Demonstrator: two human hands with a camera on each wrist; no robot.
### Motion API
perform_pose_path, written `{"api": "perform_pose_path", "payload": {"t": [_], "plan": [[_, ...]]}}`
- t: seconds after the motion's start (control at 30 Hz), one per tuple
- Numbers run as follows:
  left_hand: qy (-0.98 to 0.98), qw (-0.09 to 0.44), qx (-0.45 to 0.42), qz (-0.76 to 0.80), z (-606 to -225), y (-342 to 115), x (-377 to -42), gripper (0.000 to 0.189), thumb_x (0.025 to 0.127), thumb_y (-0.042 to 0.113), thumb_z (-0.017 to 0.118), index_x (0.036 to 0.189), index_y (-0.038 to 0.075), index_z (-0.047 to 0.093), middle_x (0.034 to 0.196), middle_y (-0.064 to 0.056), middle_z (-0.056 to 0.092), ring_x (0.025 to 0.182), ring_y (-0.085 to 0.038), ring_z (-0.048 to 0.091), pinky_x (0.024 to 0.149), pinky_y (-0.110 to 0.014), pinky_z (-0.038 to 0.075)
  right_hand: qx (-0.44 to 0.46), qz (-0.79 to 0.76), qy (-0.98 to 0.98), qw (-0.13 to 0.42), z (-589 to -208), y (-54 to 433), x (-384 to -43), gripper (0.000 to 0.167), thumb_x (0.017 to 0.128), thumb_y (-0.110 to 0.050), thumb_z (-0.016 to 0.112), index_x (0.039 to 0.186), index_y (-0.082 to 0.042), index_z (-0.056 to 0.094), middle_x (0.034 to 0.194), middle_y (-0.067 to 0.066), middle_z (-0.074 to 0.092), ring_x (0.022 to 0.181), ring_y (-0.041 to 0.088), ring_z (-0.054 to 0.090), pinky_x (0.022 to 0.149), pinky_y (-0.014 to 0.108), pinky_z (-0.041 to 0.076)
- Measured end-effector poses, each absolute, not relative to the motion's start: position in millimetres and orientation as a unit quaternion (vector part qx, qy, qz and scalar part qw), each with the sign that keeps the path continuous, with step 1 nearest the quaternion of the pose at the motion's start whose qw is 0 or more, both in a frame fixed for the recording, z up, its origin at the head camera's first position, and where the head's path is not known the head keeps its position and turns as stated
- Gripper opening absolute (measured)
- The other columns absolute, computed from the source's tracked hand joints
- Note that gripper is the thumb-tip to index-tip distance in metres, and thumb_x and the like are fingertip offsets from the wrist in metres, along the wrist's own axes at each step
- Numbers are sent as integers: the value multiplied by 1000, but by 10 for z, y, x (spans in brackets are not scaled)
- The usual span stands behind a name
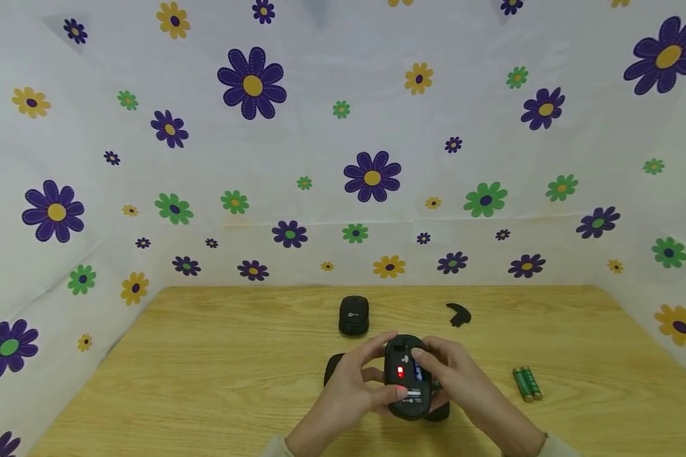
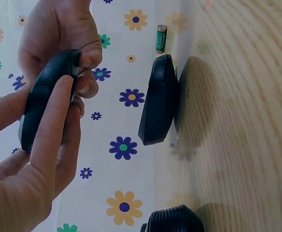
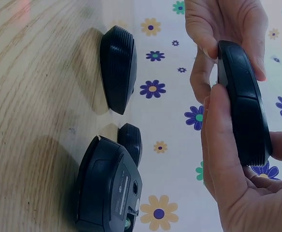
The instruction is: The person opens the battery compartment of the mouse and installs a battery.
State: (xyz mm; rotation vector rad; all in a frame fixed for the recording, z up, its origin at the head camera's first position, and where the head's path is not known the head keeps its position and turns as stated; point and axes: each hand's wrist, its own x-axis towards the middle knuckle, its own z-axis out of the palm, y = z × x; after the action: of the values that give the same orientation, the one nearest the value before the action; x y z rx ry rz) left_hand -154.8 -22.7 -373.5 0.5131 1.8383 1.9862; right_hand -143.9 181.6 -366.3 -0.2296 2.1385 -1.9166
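Note:
Both hands hold a black computer mouse (image 1: 410,406), its underside toward the head camera. A red light glows on that underside, and a blue battery (image 1: 418,370) shows in its slot. My left hand (image 1: 351,388) grips one side, thumb on the label area. On the other side my right hand (image 1: 463,374) holds the mouse with its thumb by the battery slot. From the left wrist view, the held mouse (image 2: 46,94) appears side-on between the fingers. The right wrist view shows its other side (image 3: 244,101). Fingers partly cover it.
Behind the hands stands another black mouse (image 1: 354,315). A second (image 1: 333,368) is partly hidden by the left hand. An upturned mouse (image 3: 99,186) with a green battery inside is near the right hand. A curved black cover (image 1: 460,315) and two green batteries (image 1: 527,384) lie right.

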Motion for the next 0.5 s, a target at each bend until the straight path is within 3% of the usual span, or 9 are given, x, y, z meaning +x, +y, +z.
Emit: {"api": "perform_pose_path", "payload": {"t": [0.5], "plan": [[652, 196, 180, 710, -3776, -226, -1577, 75, 84, -11, 74, 149, 16, 51, 139, -14, 53, 94, -24, 69, 65, -46, 64, -70, -648, 747, 132, -3690, 1820, -1473, 35, 109, -15, 47, 126, 16, 50, 104, 15, 61, 87, 26, 69, 63, 47, 64]]}}
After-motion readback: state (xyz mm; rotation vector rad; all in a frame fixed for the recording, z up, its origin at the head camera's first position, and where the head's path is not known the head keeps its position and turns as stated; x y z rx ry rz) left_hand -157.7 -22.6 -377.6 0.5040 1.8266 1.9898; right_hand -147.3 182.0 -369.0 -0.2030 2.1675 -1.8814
